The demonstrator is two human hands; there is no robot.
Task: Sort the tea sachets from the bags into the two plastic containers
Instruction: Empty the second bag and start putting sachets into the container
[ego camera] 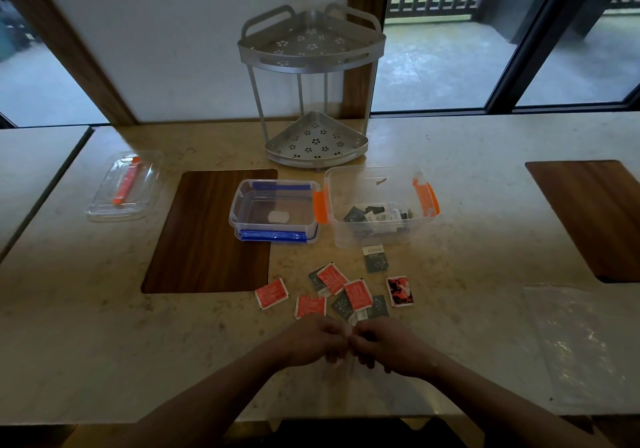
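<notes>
Left hand: the left hand (313,338) is curled near the front edge of the table (104,309), fingertips meeting those of the other hand; it seems to pinch something thin and clear, probably a bag, but I cannot tell for sure.
Right hand: the right hand (388,342) is curled the same way, knuckles up, apparently gripping the same clear film; what it holds is too faint to name.
Loose sachets: a scatter of red sachets (332,278) and dark sachets (375,259) lies on the table just beyond the hands, some overlapping, none yet in a box.
Right box: the orange-clipped box (381,177) already holds a small heap of dark and pale sachets.
Left box: the blue-clipped box (275,188) looks nearly bare, with only one pale oval thing on its floor.
Other things: a lid (124,188) lies far left, a metal corner rack (313,101) stands behind, and a clear plastic sheet or bag (581,343) lies at right.
Progress: early to middle, by my reading; the dark kind is partly sorted, the red kind is not begun, and roughly ten sachets are left on the table.
</notes>
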